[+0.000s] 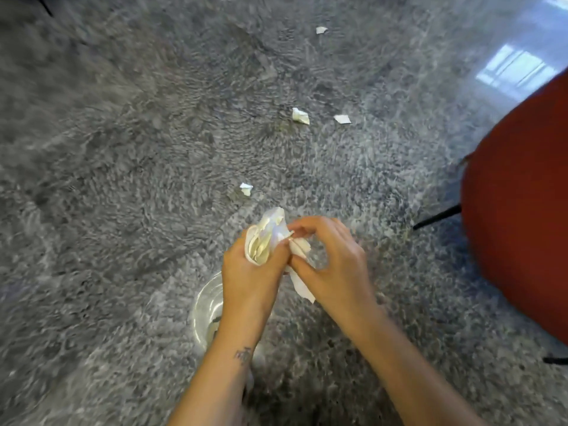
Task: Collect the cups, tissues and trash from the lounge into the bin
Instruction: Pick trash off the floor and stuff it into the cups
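My left hand (249, 272) grips a bundle of crumpled white tissues (266, 238) above the grey shag carpet. My right hand (333, 259) pinches a tissue piece (299, 279) that hangs down between the two hands, pressed against the bundle. Under my left wrist stands a clear plastic cup (206, 309), partly hidden by my forearm. Several small paper scraps lie on the carpet beyond my hands: one close by (246, 189), a crumpled one (300, 115), a flat one (342, 119) and a far one (321, 30).
A red upholstered chair (522, 216) with thin black legs (436, 217) fills the right side. Grey shag carpet (123, 179) covers most of the floor. Shiny hard floor (516, 69) with window reflections shows at the top right.
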A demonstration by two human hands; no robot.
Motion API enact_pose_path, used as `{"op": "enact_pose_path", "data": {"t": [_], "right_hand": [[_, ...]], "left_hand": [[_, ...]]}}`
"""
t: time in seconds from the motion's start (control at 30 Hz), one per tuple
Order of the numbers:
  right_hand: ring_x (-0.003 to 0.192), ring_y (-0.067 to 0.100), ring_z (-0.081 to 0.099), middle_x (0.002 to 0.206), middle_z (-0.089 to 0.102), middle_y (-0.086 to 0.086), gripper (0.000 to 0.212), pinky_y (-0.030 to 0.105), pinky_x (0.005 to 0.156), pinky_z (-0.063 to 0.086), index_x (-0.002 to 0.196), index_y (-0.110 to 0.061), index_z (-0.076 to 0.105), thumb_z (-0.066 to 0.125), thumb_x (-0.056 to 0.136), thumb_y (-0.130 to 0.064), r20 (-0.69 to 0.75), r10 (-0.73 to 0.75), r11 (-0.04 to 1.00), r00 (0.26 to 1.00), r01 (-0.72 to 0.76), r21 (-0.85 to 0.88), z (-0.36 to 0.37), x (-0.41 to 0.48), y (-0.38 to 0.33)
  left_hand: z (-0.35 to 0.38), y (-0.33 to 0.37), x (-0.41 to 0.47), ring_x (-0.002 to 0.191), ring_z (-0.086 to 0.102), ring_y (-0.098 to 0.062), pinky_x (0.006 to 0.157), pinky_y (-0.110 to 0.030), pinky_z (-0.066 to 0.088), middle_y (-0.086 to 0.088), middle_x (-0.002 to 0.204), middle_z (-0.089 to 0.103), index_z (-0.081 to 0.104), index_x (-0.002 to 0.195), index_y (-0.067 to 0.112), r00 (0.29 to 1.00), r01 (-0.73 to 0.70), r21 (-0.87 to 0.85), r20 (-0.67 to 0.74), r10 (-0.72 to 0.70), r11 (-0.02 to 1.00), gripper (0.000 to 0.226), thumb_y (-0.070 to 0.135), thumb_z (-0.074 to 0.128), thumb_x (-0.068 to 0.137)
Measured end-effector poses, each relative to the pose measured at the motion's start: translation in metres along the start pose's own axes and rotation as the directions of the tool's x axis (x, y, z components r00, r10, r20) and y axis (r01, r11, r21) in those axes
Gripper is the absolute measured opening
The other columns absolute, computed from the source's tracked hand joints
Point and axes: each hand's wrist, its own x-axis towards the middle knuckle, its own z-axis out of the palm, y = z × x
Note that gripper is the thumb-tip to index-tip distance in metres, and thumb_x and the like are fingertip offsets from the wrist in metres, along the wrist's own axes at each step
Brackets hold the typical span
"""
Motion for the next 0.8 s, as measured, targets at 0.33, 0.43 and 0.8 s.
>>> {"op": "enact_pose_path", "data": {"t": [0.33, 0.43, 0.8], "right_hand": [[0.093, 0.0, 0.047, 0.095, 0.054, -0.01, 0.026, 0.023, 0.084, 0.039, 0.1, -0.008, 0.06, 0.071, 0.076, -0.009, 0.056, 0.101, 0.995, 0.993, -0.101, 0.004, 0.126, 0.139, 0.011], [0.09, -0.005, 0.041, 0.093, 0.051, -0.013, 0.026, 0.018, 0.082, 0.034, 0.099, -0.01, 0.061, 0.071, 0.075, -0.008, 0.019, 0.17, 0.984, 0.985, -0.169, -0.061, 0.143, 0.171, 0.031], [0.091, 0.025, 0.057, 0.093, 0.059, -0.005, 0.032, 0.038, 0.082, 0.042, 0.098, -0.01, 0.062, 0.076, 0.069, -0.009, 0.105, 0.221, 0.965, 0.97, -0.202, -0.17, 0.241, 0.243, 0.17]], "left_hand": [[-0.116, 0.015, 0.182, 0.05, 0.051, -0.004, 0.047, -0.025, 0.043, 0.016, 0.054, 0.057, 0.064, 0.065, 0.035, 0.978, 0.126, 0.063, -0.174, -0.114, 0.99, 0.009, 0.028, 0.066, 0.069], [-0.127, 0.014, 0.224, 0.046, 0.046, -0.002, 0.044, -0.022, 0.041, 0.016, 0.052, 0.054, 0.061, 0.062, 0.036, 0.979, 0.095, 0.111, -0.191, -0.072, 0.989, 0.022, 0.019, 0.067, 0.076], [-0.102, -0.09, 0.35, 0.048, 0.048, -0.002, 0.05, -0.02, 0.043, 0.016, 0.055, 0.058, 0.062, 0.071, 0.039, 0.979, 0.094, 0.145, -0.194, -0.065, 0.985, 0.01, 0.03, 0.065, 0.071]]}}
